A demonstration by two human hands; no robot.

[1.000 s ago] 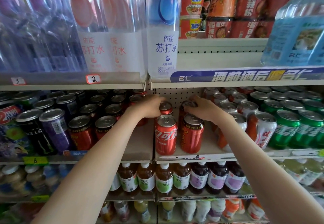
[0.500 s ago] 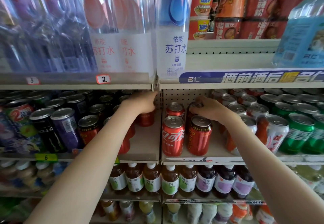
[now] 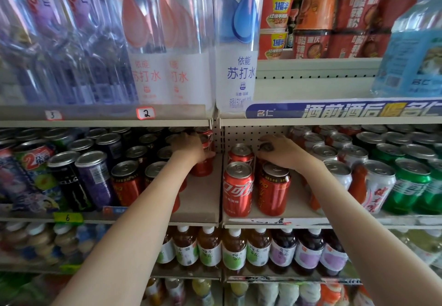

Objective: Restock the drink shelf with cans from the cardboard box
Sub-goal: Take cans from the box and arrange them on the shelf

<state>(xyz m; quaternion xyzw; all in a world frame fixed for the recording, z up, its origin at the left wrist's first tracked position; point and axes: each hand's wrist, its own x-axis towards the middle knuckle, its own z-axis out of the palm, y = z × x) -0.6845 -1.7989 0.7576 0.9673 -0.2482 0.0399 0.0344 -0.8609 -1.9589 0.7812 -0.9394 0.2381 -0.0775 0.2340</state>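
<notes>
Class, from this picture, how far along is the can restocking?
Done: a Coca-Cola can and a front red can stand at the shelf edge. In hand: left hand grips a back red can; right hand grips a rear can by its top. Left: bare shelf board beside them; box not visible.

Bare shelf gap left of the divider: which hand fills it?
Left, likely: left hand grips a red can just behind that gap; right hand holds a rear can across the divider.

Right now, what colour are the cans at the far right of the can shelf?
The cans are green with silver tops, clearest in the head view.
</notes>
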